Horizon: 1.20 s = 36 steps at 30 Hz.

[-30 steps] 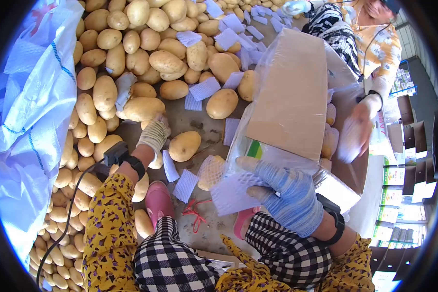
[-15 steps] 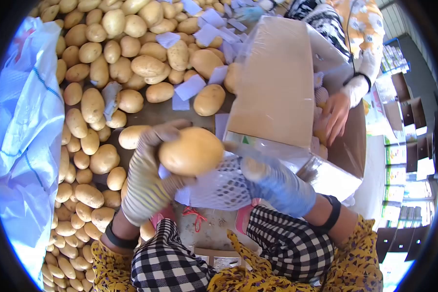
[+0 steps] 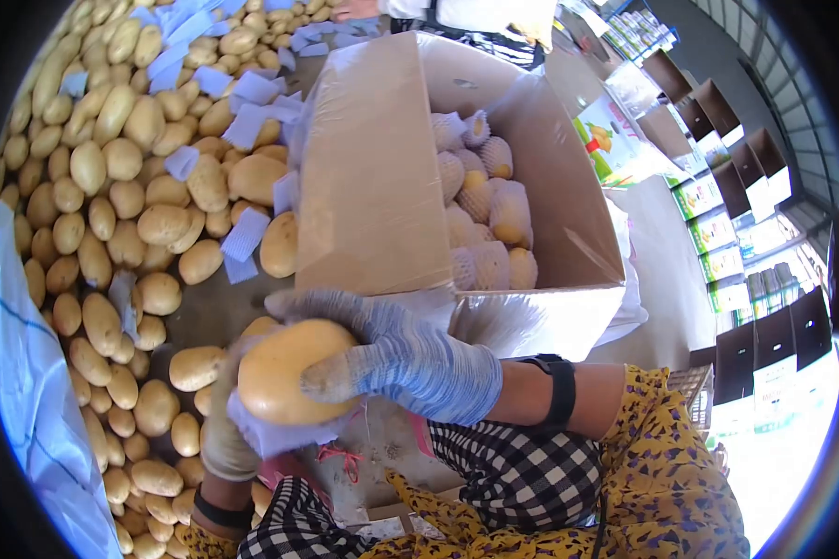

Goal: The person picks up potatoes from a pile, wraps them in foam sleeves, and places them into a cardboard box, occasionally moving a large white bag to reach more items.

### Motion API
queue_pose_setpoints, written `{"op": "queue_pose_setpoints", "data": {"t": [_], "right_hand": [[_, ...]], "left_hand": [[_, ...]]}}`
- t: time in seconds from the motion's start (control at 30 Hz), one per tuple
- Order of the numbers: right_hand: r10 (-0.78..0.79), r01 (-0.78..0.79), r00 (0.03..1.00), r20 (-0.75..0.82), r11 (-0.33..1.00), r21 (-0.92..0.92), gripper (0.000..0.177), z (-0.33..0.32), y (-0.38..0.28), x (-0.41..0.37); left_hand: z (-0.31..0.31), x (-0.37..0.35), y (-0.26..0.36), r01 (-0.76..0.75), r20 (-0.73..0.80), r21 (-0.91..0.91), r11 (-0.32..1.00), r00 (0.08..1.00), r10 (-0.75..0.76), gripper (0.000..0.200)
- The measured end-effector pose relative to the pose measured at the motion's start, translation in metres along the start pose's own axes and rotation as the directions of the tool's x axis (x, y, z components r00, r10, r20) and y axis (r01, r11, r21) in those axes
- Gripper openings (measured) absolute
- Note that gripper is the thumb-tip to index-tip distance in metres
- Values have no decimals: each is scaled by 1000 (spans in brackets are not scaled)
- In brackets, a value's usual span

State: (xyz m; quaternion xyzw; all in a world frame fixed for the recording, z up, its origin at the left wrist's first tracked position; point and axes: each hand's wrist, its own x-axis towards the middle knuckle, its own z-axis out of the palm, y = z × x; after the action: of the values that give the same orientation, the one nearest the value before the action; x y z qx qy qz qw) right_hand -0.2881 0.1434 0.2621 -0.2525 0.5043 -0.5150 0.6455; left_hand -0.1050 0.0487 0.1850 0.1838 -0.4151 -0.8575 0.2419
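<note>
A large potato (image 3: 294, 373) is in front of me, gripped by my right hand (image 3: 419, 359) in a blue-grey knitted glove, with the thumb across its near face and the fingers over its top. A white foam net sleeve (image 3: 284, 429) lies around its lower and left side. My left hand (image 3: 228, 433), in a pale glove, is closed around the sleeve and the potato from the left; most of its fingers are hidden behind them. Just beyond my hands is an open cardboard box (image 3: 373, 186) holding several potatoes in foam nets (image 3: 480, 200).
Loose potatoes (image 3: 112, 186) spread over the left and far side, with foam sleeves (image 3: 252, 112) scattered among them. A white plastic sheet (image 3: 28, 401) borders the heap at left. Another person's hand (image 3: 356, 9) shows at the top. Stacked cartons (image 3: 755, 345) stand at right.
The potato has passed from my left hand to my right, and the foam sleeve is now against it on the left side. My view has turned right; the other person's hand has left the box.
</note>
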Motion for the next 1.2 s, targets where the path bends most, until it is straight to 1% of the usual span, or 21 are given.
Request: {"op": "queue_pose_setpoints", "data": {"t": [0.07,0.1,0.17,0.23,0.27,0.3,0.33,0.4,0.53,0.6,0.67,0.7,0.73,0.77,0.87,0.9,0.93,1.0,1.03,1.13,1.2], "right_hand": [[-157,97,978,-137,926,-366,71,-4,-21,-12],[-349,190,926,-144,762,-619,68,-7,-20,-15],[-659,213,752,8,233,-949,63,-12,-17,-19],[-782,201,596,184,-77,-977,56,-30,-27,-30],[-812,172,538,225,-156,-973,52,-44,-41,-35],[-838,133,477,265,-229,-964,49,-57,-54,-39],[-865,98,435,250,-230,-968,46,-73,-77,-38],[-887,-114,460,-46,-7,-993,43,-104,-106,-35],[-920,-443,362,-152,-26,-896,55,-230,-121,6],[-771,-699,432,-468,42,-714,59,-259,-119,29],[-599,-541,680,-424,-19,-841,73,-333,-77,38],[-396,-620,737,-548,-73,-781,72,-340,-75,39],[-166,-657,753,-636,-161,-736,71,-346,-73,44],[-320,-560,819,-476,-267,-785,67,-350,-66,39],[-175,-658,694,-698,238,-714,62,-293,-95,35],[-516,-428,807,-287,-175,-887,51,-362,-85,30],[-530,-384,770,-357,63,-921,43,-327,-95,27],[-595,-169,763,-254,195,-966,40,-306,-110,18],[-662,-158,700,-267,221,-962,39,-294,-112,11],[-764,-18,613,-201,240,-971,35,-216,-109,-7],[-780,-46,610,-141,143,-989,32,-155,-103,-23]], "left_hand": [[-7,15,14,-165,148,-69,984,974,173,36],[7,9,24,-160,108,-26,987,981,162,32],[21,2,20,-149,3,427,892,987,164,38],[35,9,19,-164,81,293,942,986,147,45],[35,16,25,-89,130,227,970,990,60,49],[35,23,24,-134,87,177,975,989,121,53],[31,27,20,-135,42,167,977,991,130,53],[16,34,12,-142,-47,148,979,988,150,53],[0,38,-11,-31,-123,104,994,991,44,52],[-4,39,-20,22,-121,137,990,993,-6,50],[-10,39,-27,106,-140,178,978,987,-81,49],[-25,37,-37,109,-149,451,886,988,-45,45],[-27,37,-36,121,-136,366,922,988,-76,43],[-39,38,-41,152,-156,491,858,984,-85,43],[-62,31,-44,258,-223,436,862,959,-174,43],[-66,28,-44,321,-294,441,838,934,-203,40],[-98,21,-67,295,-331,641,708,939,-91,34],[-114,9,-76,314,-398,761,568,917,27,28],[-117,3,-76,274,-380,806,525,919,102,24],[-133,-5,-74,279,-280,960,34,936,212,24],[-126,-1,-73,241,-241,970,22,953,184,19]]}}
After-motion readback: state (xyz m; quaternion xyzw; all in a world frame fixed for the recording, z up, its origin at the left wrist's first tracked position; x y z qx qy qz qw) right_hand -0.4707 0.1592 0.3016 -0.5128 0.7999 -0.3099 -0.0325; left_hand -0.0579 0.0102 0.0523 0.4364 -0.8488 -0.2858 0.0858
